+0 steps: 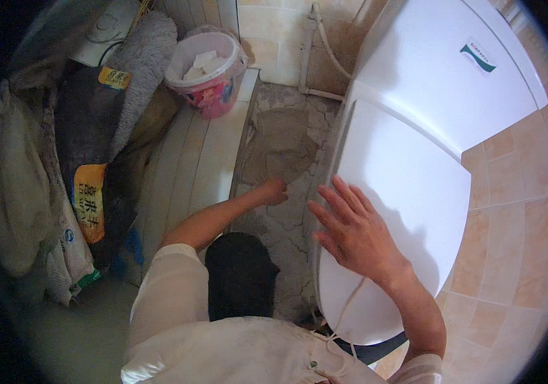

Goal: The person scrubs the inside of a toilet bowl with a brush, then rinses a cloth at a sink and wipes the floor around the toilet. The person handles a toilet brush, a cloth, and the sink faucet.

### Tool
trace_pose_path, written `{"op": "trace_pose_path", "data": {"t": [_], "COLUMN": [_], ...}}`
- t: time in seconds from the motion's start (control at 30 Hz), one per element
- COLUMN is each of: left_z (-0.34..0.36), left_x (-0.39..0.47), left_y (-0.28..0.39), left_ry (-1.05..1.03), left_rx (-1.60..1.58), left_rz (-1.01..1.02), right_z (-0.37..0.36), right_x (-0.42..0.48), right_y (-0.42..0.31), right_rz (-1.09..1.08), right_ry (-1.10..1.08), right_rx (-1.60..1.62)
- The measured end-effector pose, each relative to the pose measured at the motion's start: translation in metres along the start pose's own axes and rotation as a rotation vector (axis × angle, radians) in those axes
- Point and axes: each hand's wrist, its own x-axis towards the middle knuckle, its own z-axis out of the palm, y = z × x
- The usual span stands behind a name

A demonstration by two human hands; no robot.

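A grey-brown cloth lies spread on the patterned floor between a low white ledge and the toilet. My left hand reaches down to the cloth's near edge, its fingers curled on it; the fingertips are partly hidden. Above the edge of the closed white toilet lid is my right hand, with fingers apart and nothing in it. It casts a shadow on the lid, and whether it touches the lid I cannot tell.
A pink-and-white plastic bucket holding pale pieces stands on the ledge. Sacks and a grey fluffy duster crowd the left. Behind the toilet tank, a pipe runs down the tiled wall. A cord hangs from my clothing.
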Motion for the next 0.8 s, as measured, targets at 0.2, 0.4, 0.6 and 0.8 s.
{"op": "trace_pose_path", "data": {"t": [0.2, 0.4, 0.6, 0.8], "left_z": [0.006, -0.009, 0.021, 0.047], "left_x": [0.010, 0.027, 0.066, 0.113], "left_y": [-0.042, -0.060, -0.066, -0.097], "left_ry": [0.090, 0.268, 0.401, 0.294], "left_rx": [-0.289, -0.277, -0.124, 0.093], "left_rz": [-0.212, -0.252, -0.315, -0.083], "right_z": [0.011, 0.028, 0.080, 0.098], "right_x": [0.119, 0.202, 0.225, 0.227], "right_y": [-0.026, 0.019, 0.052, 0.051], "right_rz": [-0.098, 0.108, 0.085, 0.088], "right_ry": [-0.361, -0.388, -0.444, -0.813], "right_rx": [-0.145, -0.323, -0.147, -0.099]}}
